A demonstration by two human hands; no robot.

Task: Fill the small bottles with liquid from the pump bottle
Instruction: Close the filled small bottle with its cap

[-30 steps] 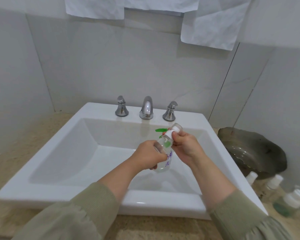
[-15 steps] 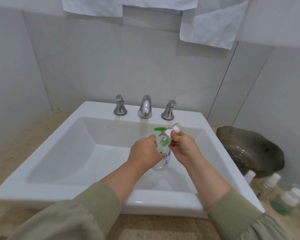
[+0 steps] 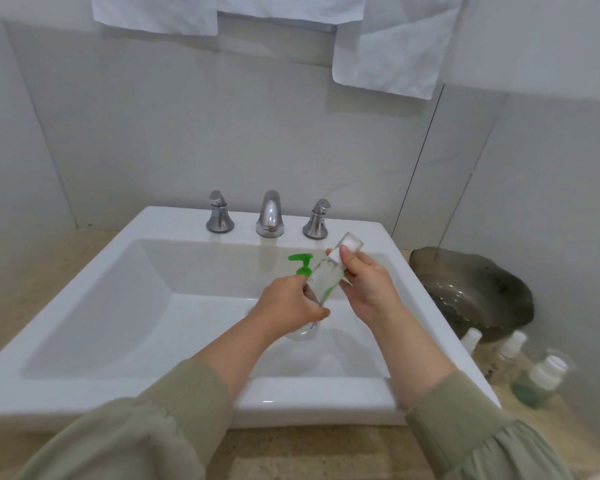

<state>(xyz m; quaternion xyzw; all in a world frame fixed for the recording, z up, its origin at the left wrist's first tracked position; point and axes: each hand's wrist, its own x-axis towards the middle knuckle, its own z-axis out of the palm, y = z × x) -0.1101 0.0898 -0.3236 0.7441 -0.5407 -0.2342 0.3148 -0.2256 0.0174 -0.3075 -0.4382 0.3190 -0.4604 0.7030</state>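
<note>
Sink (image 3: 187,220): white basin; both hands work above it.

Left hand (image 3: 288,303): fingers curled round the body of the pump bottle (image 3: 303,271). Its green pump head stands just above the knuckles and its clear base shows below the palm.

Small bottle (image 3: 326,278): directly right of the left hand, tilted, with its clear body touching the pump bottle and its white neck end pointing up and away. A cap appears to be on it, though this cannot be confirmed.

Right hand (image 3: 368,289): thumb and fingers pinch the small bottle at its neck end.

Further right of the right hand: a dark dish (image 3: 482,289). Near it, more small bottles (image 3: 544,375) stand on the tabletop (image 3: 326,455).

Handling assessment: the small bottle is judged light, rigid clear plastic, and slippery if wet. It is best held round the body, leaving the neck free for the spout. The pump bottle is judged heavier. It needs a full wrap round its body, with one finger free to press the pump head.

Risk: spillage if the mouth and spout are not aligned.
</note>
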